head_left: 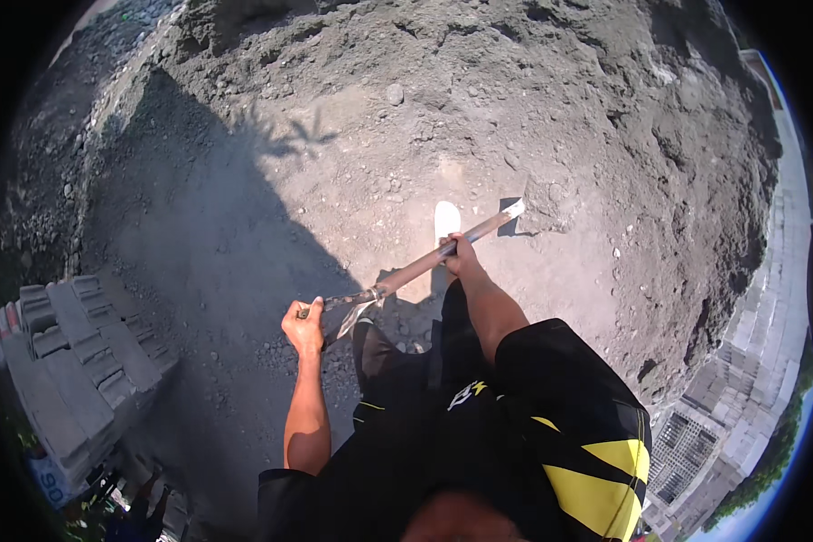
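Observation:
A long-handled shovel point(411, 274) slants across in front of me, its lower end pointing to the far right. My left hand point(303, 327) is closed round the dark upper end of the handle. Farther down the shaft, my right hand point(462, 256) grips it with the fingers wrapped round. Pale metal point(515, 210) shows at the lower end, next to a greyish patch of earth; the blade's outline is hard to make out against the soil. My white shoe point(446, 219) stands on the ground just beyond my right hand.
A rough earth bank point(551, 72) curves round the far side and the right. Grey blocks point(72, 361) are stacked at the left, and more blocks point(686, 452) stand at the lower right. Small stones point(395, 94) lie scattered, and a broad shadow point(235, 235) covers the ground at left.

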### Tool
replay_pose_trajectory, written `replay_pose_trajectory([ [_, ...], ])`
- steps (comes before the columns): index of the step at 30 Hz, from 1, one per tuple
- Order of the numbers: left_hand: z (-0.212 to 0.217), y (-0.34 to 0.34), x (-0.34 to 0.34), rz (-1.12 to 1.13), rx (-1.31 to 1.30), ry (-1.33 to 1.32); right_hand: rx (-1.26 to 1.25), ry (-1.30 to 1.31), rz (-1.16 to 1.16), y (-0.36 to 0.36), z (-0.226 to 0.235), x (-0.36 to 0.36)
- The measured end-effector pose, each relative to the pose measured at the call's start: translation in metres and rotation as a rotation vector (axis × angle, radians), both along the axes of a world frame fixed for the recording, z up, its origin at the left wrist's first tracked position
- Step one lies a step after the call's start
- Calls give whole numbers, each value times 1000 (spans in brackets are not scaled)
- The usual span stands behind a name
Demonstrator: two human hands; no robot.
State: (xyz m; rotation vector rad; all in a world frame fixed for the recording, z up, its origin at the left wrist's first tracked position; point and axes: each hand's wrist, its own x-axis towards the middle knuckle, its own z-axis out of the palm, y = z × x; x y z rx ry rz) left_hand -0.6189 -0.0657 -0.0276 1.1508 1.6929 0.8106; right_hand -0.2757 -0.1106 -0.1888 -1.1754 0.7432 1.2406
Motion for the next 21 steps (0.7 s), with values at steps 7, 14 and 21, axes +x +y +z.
replay_pose_trajectory([
  [7, 63, 11, 20, -655, 191, -36, 334, -245, -550, -187, 115, -47],
  [14, 172, -114, 146, -1586, 564, -632, -24, -469, -1509, -437, 241, -153],
  [21, 225, -178, 208, -1768, 410, -823, 108, -560, -1681, -550, 313, -212],
])
